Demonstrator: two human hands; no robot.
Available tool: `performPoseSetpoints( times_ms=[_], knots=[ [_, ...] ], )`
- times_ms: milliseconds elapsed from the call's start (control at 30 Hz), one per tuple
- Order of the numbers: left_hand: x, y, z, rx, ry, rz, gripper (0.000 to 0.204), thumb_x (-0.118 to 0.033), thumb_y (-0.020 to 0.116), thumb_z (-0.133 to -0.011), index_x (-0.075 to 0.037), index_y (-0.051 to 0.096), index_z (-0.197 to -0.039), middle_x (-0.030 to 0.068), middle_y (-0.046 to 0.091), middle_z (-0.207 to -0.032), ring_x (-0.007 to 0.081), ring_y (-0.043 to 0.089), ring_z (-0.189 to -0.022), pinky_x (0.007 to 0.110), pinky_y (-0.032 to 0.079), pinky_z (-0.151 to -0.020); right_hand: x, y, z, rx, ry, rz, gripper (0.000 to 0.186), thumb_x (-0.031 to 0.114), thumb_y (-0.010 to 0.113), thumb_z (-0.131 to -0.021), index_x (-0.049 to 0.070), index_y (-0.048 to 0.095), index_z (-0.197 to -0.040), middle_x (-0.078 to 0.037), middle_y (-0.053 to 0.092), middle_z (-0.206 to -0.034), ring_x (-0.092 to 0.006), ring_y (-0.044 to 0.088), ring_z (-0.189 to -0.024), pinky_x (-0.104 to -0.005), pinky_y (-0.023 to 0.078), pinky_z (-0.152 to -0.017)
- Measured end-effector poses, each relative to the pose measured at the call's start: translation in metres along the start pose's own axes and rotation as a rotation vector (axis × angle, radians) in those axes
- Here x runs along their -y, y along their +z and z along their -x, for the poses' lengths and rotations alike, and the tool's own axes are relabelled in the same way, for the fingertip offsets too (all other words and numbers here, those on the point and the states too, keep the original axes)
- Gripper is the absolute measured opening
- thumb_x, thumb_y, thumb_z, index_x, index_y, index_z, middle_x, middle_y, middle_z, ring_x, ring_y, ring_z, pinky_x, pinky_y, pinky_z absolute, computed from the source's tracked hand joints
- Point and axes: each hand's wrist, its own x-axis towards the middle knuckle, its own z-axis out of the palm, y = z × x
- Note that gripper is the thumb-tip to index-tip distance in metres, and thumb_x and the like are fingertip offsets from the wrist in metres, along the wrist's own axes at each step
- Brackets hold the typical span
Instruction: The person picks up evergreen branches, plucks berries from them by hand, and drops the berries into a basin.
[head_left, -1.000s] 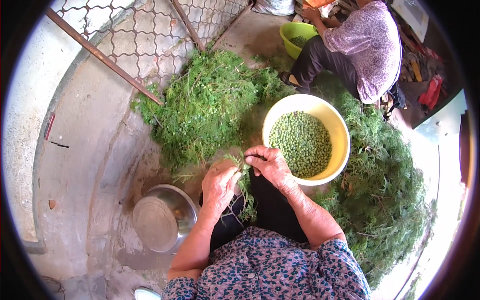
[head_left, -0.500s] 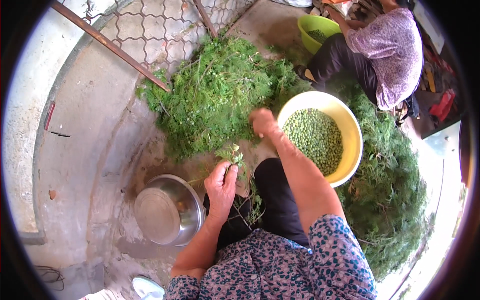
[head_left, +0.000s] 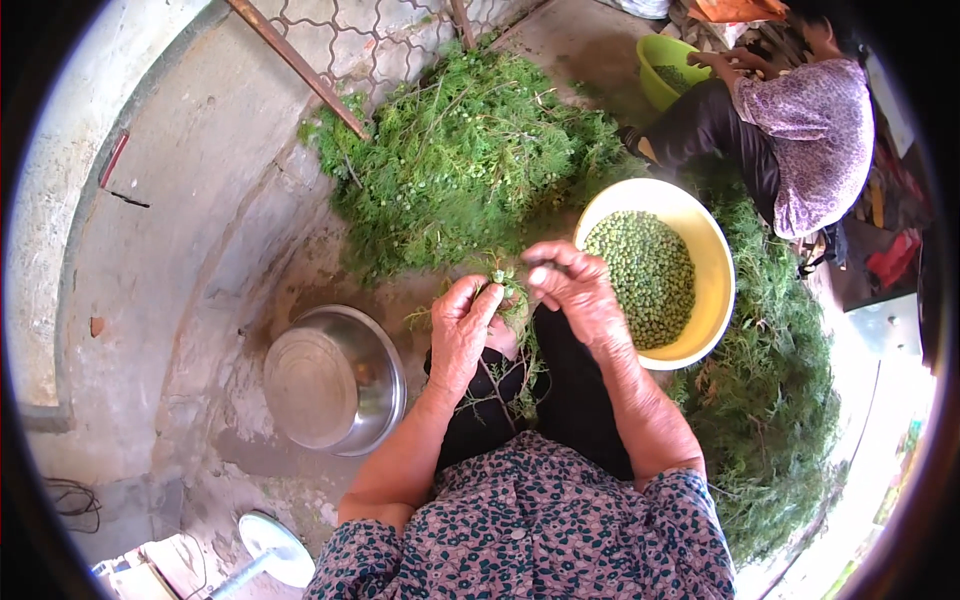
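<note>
My left hand [head_left: 462, 325] is closed on a leafy green sprig [head_left: 507, 292] with pale green berries, pinched between thumb and fingers above my lap. Just right of the sprig is my right hand [head_left: 580, 290], its fingers bent and a gap showing between thumb and forefinger; I see nothing held there. Close by on the right stands a yellow tub [head_left: 712, 275] with many small round green berries [head_left: 645, 270] in it. A thin branch [head_left: 497, 388] with sparse greenery lies across my lap below the left hand.
A heap of green cut branches [head_left: 470, 160] lies ahead, another pile [head_left: 765, 430] to the right. An upturned metal basin [head_left: 335, 380] sits left. Beyond, a seated person [head_left: 800, 130] works over a lime-green basin [head_left: 655, 85]. A rusty bar [head_left: 300, 65] leans at upper left.
My right hand has come back from the edge of the branch heap to beside the sprig. The left hand, still gripping the sprig, has risen slightly. The other person's hands have shifted to the lime-green basin.
</note>
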Motion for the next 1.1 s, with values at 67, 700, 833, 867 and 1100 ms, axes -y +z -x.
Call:
performPoseSetpoints(
  times_ms=[67, 700, 833, 867, 1100],
  knots=[
    [0.001, -0.001, 0.002, 0.017, 0.005, -0.079, 0.016, -0.016, 0.061, -0.086, 0.0, 0.06, -0.089, -0.0013, 0.057, -0.069, 0.0047, 0.05, -0.055, 0.019, 0.038, -0.048, -0.002, 0.003, 0.004, 0.095, -0.037, 0.129, 0.029, 0.008, 0.071, -0.075, 0.005, 0.063, -0.103, -0.001, 0.054, -0.094, -0.0102, 0.052, -0.082, -0.0217, 0.045, -0.074],
    [0.003, 0.011, 0.011, 0.074, 0.068, -0.057, 0.01, -0.006, 0.061, -0.083, 0.003, 0.063, -0.085, -0.0016, 0.057, -0.07, 0.0043, 0.05, -0.061, 0.019, 0.041, -0.057, -0.012, -0.001, 0.021, 0.017, 0.072, -0.582, 0.01, 0.009, 0.064, -0.081, 0.003, 0.062, -0.088, 0.0, 0.056, -0.066, -0.0067, 0.044, -0.049, -0.0186, 0.033, -0.045],
    [-0.004, 0.012, 0.015, 0.049, 0.024, 0.016, 0.009, -0.006, 0.062, -0.083, 0.002, 0.064, -0.086, -0.0031, 0.057, -0.069, 0.0028, 0.049, -0.061, 0.019, 0.04, -0.057, -0.009, -0.016, 0.019, -0.136, 0.11, -0.666, 0.011, 0.013, 0.063, -0.083, 0.005, 0.059, -0.089, -0.004, 0.057, -0.084, -0.0138, 0.053, -0.066, -0.0239, 0.04, -0.052],
    [-0.005, 0.011, 0.015, 0.02, 0.012, 0.022, 0.009, -0.007, 0.062, -0.083, 0.001, 0.065, -0.085, -0.0033, 0.056, -0.068, 0.0025, 0.047, -0.06, 0.018, 0.038, -0.056, -0.008, -0.017, 0.018, -0.102, 0.132, -0.673, 0.013, 0.014, 0.063, -0.082, 0.005, 0.058, -0.09, -0.004, 0.058, -0.085, -0.014, 0.053, -0.066, -0.0238, 0.04, -0.052],
    [-0.006, 0.011, 0.012, 0.099, 0.023, -0.015, 0.014, -0.014, 0.061, -0.085, -0.001, 0.065, -0.085, -0.0039, 0.054, -0.065, 0.0026, 0.045, -0.058, 0.019, 0.035, -0.053, -0.006, -0.009, 0.015, -0.03, 0.253, -0.532, 0.02, 0.021, 0.065, -0.083, 0.004, 0.062, -0.093, -0.002, 0.061, -0.076, -0.0095, 0.053, -0.059, -0.0218, 0.041, -0.051]
  ],
)
